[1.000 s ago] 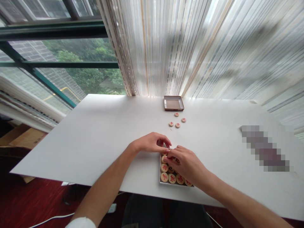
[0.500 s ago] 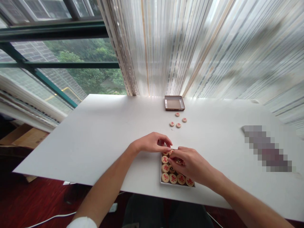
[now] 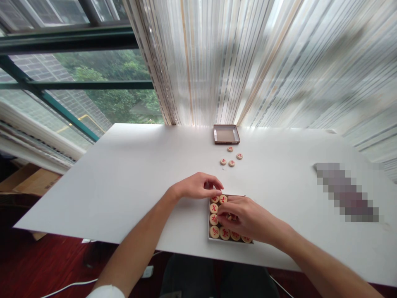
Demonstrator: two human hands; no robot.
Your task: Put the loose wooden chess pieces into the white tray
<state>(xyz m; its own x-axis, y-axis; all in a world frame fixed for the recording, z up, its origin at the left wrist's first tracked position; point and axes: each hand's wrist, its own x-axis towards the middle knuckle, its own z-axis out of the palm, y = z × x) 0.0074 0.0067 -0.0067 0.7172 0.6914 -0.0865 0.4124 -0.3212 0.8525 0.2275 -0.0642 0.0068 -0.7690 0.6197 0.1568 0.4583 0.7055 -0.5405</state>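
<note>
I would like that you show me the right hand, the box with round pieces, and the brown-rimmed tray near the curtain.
Right hand (image 3: 243, 214), head view: the back of the hand.
Box (image 3: 228, 241), head view: its near wall.
Brown-rimmed tray (image 3: 226, 135), head view: its bare inner floor.

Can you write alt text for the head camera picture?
A person's right hand is over round pieces in a shallow box, left hand at its far edge. On the white table beyond lie four loose pieces and a brown-rimmed tray.
</note>
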